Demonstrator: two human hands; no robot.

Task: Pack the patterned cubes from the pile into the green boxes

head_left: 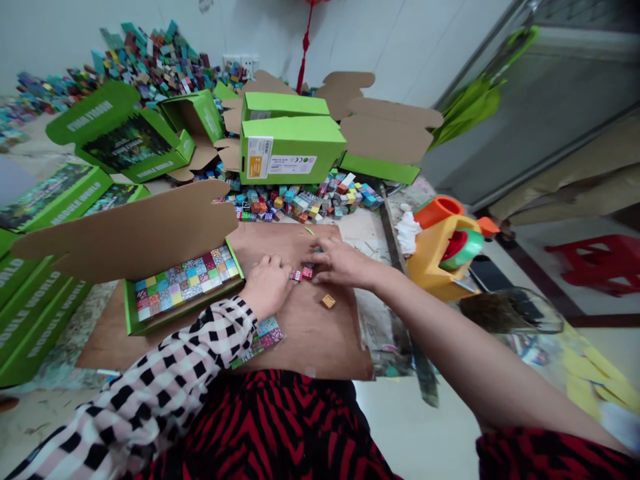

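Observation:
My left hand (269, 285) rests on the brown board (305, 347) with its fingers curled down, and their tips touch a red printed cube (296, 275). Just right of that lies a second red cube (307, 271), between my two hands. My right hand (343, 262) reaches in from the right, thumb and fingers apart around that second cube. A small bluish piece shows by its fingertips, partly hidden. An orange-yellow cube (328, 301) lies below my right hand. Under my left wrist, a patch of patterned cubes (267, 337) is partly covered by the checked sleeve.
An open green box (187, 310) filled with rows of cubes stands at left, its cardboard lid raised. Stacked green boxes (45, 280) stand farther left. Loose cubes (310, 200) and more boxes (295, 150) lie behind the board. A yellow tape dispenser (430, 257) stands at right.

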